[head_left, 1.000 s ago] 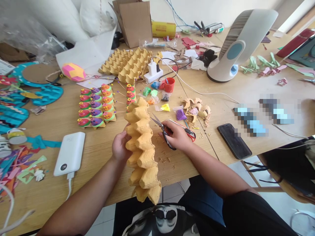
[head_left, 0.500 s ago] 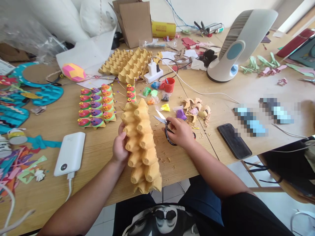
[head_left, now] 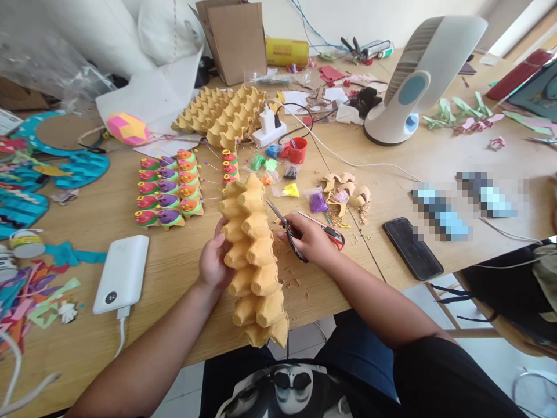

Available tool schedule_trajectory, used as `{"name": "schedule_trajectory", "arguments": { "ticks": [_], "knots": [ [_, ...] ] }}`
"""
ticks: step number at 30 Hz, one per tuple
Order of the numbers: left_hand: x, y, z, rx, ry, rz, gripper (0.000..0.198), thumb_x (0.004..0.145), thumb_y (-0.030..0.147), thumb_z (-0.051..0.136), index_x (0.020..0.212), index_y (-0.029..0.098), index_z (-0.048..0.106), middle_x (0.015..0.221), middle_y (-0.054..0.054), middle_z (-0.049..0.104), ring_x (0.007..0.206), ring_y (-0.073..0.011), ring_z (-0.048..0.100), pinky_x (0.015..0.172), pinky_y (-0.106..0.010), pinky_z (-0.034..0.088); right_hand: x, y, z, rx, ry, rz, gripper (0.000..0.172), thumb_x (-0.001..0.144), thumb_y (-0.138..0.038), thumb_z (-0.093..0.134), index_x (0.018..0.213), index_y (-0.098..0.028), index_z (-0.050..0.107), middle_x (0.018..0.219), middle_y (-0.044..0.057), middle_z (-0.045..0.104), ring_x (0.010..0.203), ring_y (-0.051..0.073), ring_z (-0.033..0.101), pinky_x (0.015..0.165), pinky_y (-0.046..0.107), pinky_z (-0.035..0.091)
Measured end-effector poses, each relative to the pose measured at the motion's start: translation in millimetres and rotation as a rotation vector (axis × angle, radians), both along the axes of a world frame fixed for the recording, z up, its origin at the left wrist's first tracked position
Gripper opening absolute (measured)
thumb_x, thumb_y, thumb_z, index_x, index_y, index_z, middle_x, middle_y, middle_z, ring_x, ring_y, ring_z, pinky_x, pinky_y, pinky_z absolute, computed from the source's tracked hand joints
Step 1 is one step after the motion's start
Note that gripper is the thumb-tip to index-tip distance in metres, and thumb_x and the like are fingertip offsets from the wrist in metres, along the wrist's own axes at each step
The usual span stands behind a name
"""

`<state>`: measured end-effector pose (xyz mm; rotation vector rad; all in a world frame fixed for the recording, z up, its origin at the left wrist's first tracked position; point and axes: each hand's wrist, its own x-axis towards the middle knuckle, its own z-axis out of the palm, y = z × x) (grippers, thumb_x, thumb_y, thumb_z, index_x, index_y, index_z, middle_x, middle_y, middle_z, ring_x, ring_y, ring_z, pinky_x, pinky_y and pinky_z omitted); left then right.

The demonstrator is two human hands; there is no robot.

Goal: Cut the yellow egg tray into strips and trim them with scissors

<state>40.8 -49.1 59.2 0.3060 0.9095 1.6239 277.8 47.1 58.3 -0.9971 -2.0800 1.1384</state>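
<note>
A long yellow strip of egg carton [head_left: 255,261] is gripped along its left edge by my left hand [head_left: 215,255], its lower end reaching past the table's front edge. My right hand [head_left: 308,238] is closed round black-handled scissors [head_left: 289,229], whose blades point up and left, beside the strip and apart from it. A utility knife [head_left: 335,237] with a red and black handle lies just beyond my right hand, partly hidden by it. Behind the strip stand painted egg-carton pieces [head_left: 167,186] in red, purple and orange.
Cut carton scraps [head_left: 348,191] and bags of coloured clay [head_left: 319,202] lie past my right hand. A phone [head_left: 412,248] is to the right, a white power bank [head_left: 122,273] to the left. Farther back are more egg trays [head_left: 221,113], a red cup [head_left: 297,150] and a fan [head_left: 418,81].
The scissors have turned upward and their blades have drawn together. My right hand has shifted slightly left, exposing the utility knife. The carton strip has tilted a little.
</note>
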Motion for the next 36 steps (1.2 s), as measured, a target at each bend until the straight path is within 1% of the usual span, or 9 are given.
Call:
{"name": "schedule_trajectory", "arguments": {
  "ticks": [3, 6, 9, 15, 22, 25, 28, 31, 36],
  "knots": [
    [0.2, 0.2, -0.3, -0.014, -0.029, 0.001, 0.065, 0.096, 0.033, 0.081, 0.16, 0.042, 0.071, 0.135, 0.0, 0.089, 0.145, -0.0356, 0.077, 0.113, -0.045, 0.068, -1.1, 1.5, -2.6, -0.022, -0.003, 0.032, 0.034, 0.11, -0.059, 0.074, 0.108, -0.026, 0.072, 0.09, 0.001, 0.069, 0.081, 0.021, 0.061, 0.076, 0.032, 0.044],
    [-4.5, 0.0, -3.6, -0.026, -0.073, -0.066, 0.063, 0.1, 0.032, 0.079, 0.162, 0.041, 0.069, 0.133, 0.002, 0.09, 0.146, -0.0378, 0.076, 0.117, -0.048, 0.066, -2.4, 1.8, -4.6, -0.029, -0.027, 0.034, 0.029, 0.11, -0.054, 0.075, 0.107, -0.026, 0.073, 0.09, 0.001, 0.069, 0.081, 0.021, 0.062, 0.076, 0.031, 0.044],
    [-9.1, -0.5, -8.4, -0.008, -0.1, -0.131, 0.063, 0.102, 0.033, 0.077, 0.163, 0.042, 0.067, 0.132, 0.004, 0.09, 0.145, -0.0391, 0.076, 0.118, -0.051, 0.065, -3.0, 1.3, -5.1, -0.009, -0.064, 0.02, 0.024, 0.11, -0.049, 0.076, 0.113, -0.025, 0.075, 0.092, 0.001, 0.071, 0.082, 0.021, 0.063, 0.076, 0.031, 0.044],
    [-6.9, -1.0, -10.8, -0.003, -0.095, -0.156, 0.064, 0.096, 0.037, 0.084, 0.158, 0.043, 0.07, 0.129, 0.0, 0.09, 0.138, -0.0374, 0.08, 0.116, -0.051, 0.067, -3.1, -0.4, -2.9, 0.026, -0.104, -0.018, 0.025, 0.11, -0.046, 0.08, 0.123, -0.025, 0.078, 0.091, 0.001, 0.074, 0.08, 0.02, 0.064, 0.074, 0.03, 0.043],
    [-3.6, -0.7, -4.5, -0.026, -0.027, -0.109, 0.042, 0.097, 0.036, 0.08, 0.139, 0.036, 0.081, 0.12, 0.001, 0.089, 0.146, -0.0405, 0.073, 0.12, -0.055, 0.064, -4.5, -1.5, -2.2, 0.033, -0.132, -0.06, 0.024, 0.104, -0.033, 0.084, 0.126, -0.025, 0.079, 0.091, 0.001, 0.076, 0.081, 0.021, 0.068, 0.074, 0.029, 0.044],
    [-5.0, -1.1, -4.7, -0.036, -0.039, -0.143, 0.046, 0.096, 0.036, 0.081, 0.142, 0.035, 0.079, 0.123, 0.0, 0.089, 0.146, -0.0413, 0.073, 0.119, -0.055, 0.064, -4.4, -0.9, -4.2, 0.036, -0.118, -0.059, 0.023, 0.105, -0.035, 0.084, 0.125, -0.025, 0.079, 0.09, 0.0, 0.076, 0.081, 0.021, 0.067, 0.074, 0.029, 0.044],
    [-6.7, -1.6, -7.1, -0.036, -0.078, -0.157, 0.06, 0.093, 0.037, 0.085, 0.152, 0.04, 0.073, 0.125, 0.0, 0.089, 0.143, -0.041, 0.077, 0.118, -0.055, 0.065, -4.3, -0.6, -5.8, 0.039, -0.108, -0.061, 0.024, 0.106, -0.04, 0.082, 0.126, -0.025, 0.079, 0.09, 0.001, 0.076, 0.082, 0.021, 0.067, 0.075, 0.029, 0.045],
    [-9.2, -1.9, -10.5, -0.032, -0.127, -0.202, 0.071, 0.093, 0.036, 0.086, 0.161, 0.044, 0.066, 0.125, 0.001, 0.09, 0.136, -0.039, 0.082, 0.119, -0.053, 0.065, -5.0, -1.2, -5.7, 0.029, -0.114, -0.066, 0.026, 0.107, -0.039, 0.082, 0.128, -0.025, 0.078, 0.093, 0.002, 0.077, 0.083, 0.022, 0.068, 0.075, 0.029, 0.045],
    [-11.1, -1.8, -12.4, -0.019, -0.125, -0.208, 0.066, 0.094, 0.033, 0.083, 0.158, 0.039, 0.068, 0.123, -0.001, 0.09, 0.133, -0.038, 0.082, 0.115, -0.052, 0.067, -6.4, -3.2, -3.4, 0.025, -0.13, -0.067, 0.025, 0.108, -0.037, 0.079, 0.129, -0.025, 0.077, 0.093, 0.002, 0.077, 0.082, 0.021, 0.068, 0.074, 0.029, 0.044]
  ]
}}
